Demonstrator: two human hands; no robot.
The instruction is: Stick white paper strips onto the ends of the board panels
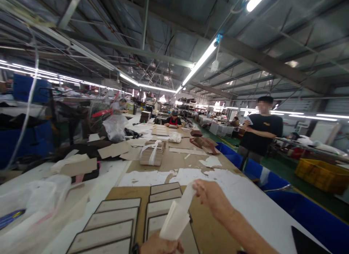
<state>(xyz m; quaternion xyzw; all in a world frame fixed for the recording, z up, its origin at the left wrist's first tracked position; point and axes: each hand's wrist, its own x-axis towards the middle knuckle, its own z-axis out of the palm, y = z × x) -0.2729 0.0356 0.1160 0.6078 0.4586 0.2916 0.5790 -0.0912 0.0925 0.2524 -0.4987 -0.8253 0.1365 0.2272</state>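
My left hand (160,243) is wrapped round the lower end of a stack of white strips (174,220) at the bottom middle. Above and to the right, my right hand (203,193) pinches the top end of one pale strip (188,197), which slants up from the stack. Beneath my hands, dark-edged light panels (111,220) lie overlapping in two columns on a brown board (209,228). The strips and my left hand hide part of the right column.
A tied bundle of brown pieces (151,154) stands farther up the table. Plastic bags (35,199) lie left. Blue bins (308,210) line the right edge, where a person (259,134) stands. Another person (173,120) sits at the far end.
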